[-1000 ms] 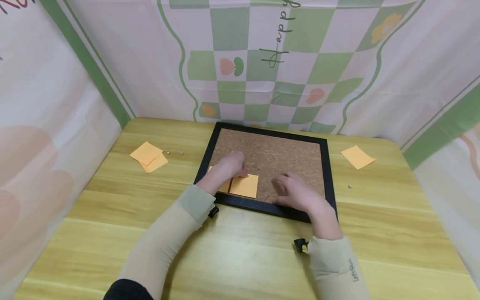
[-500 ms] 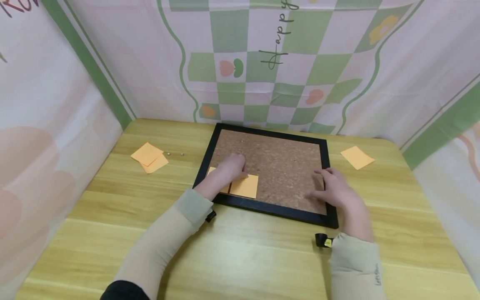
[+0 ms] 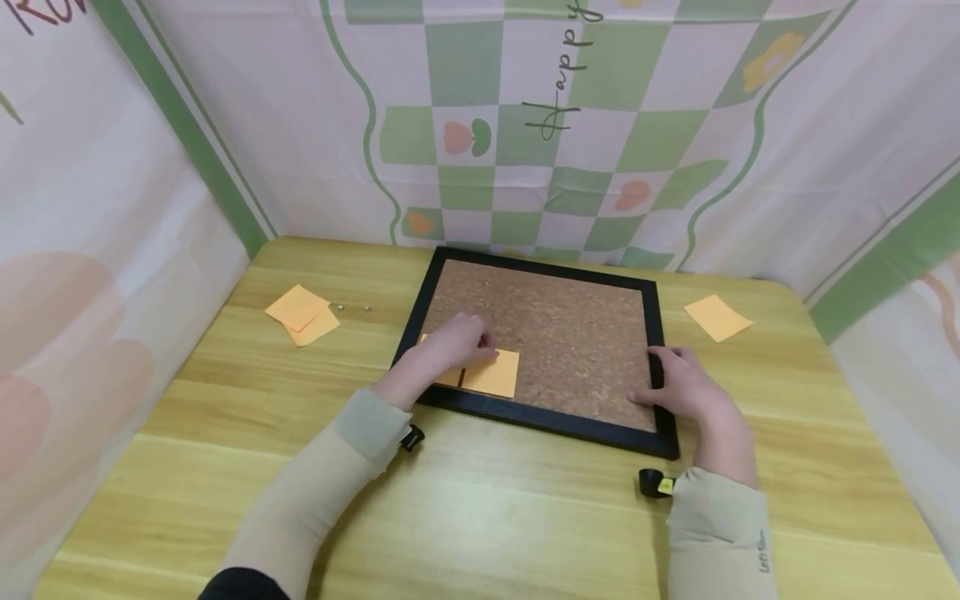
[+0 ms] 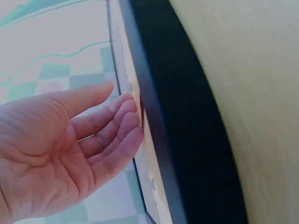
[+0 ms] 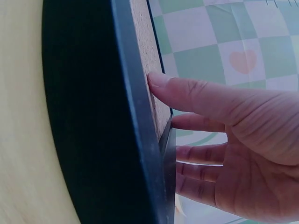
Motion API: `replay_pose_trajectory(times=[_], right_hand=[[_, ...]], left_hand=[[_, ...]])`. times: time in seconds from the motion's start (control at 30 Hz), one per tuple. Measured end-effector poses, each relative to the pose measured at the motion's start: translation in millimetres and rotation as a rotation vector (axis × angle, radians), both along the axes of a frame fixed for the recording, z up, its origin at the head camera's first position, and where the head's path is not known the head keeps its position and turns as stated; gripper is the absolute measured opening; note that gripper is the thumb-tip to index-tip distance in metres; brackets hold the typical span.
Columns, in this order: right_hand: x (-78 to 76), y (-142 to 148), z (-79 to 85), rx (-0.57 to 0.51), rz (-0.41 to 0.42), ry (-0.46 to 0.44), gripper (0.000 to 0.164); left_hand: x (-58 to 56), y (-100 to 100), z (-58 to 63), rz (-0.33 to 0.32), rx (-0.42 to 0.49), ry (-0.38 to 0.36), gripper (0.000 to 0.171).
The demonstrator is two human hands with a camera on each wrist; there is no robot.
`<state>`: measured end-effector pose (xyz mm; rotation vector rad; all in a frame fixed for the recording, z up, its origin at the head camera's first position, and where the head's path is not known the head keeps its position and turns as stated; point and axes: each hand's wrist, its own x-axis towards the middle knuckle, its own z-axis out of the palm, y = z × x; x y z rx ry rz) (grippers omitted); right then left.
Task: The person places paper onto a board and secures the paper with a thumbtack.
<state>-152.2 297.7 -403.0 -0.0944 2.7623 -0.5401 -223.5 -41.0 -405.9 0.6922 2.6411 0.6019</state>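
A black-framed corkboard [image 3: 566,325] lies on the table, with two orange sticky notes [image 3: 491,379] side by side at its lower left. My left hand [image 3: 453,343] rests over the notes, partly covering the left one. Its fingers are loosely bent with the tips right at the board's surface, and the left wrist view shows nothing in the palm [image 4: 51,158]. My right hand [image 3: 690,387] grips the board's right side. In the right wrist view the thumb [image 5: 163,84] is on the cork inside the frame, while the other fingers [image 5: 201,154] lie along its outer edge.
Two overlapping orange notes [image 3: 300,312] lie on the table to the left, with two small metallic pins [image 3: 367,309] beside them. Another orange note [image 3: 717,317] lies to the right. A patterned curtain [image 3: 517,150] hangs behind the board.
My right hand has moved right from over the cork to the frame's right side and taken hold there. The left hand has shifted slightly, its fingers loosening over the notes.
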Motion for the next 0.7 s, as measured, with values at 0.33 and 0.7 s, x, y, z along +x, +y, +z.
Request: replay_pose_trajectory(times=[0.33, 0.7], right_hand=[[-2.7, -1, -1.7, 0.006, -0.01, 0.004, 0.091], [-3.3, -1, -2.1, 0.01, -0.012, -0.003, 0.091]], left_hand=[[-0.2, -33, 0.2, -0.169, 0.075, -0.019, 0.029], [-14.0, -71, 8.2, -0.057, 0.384, 0.031, 0.032]])
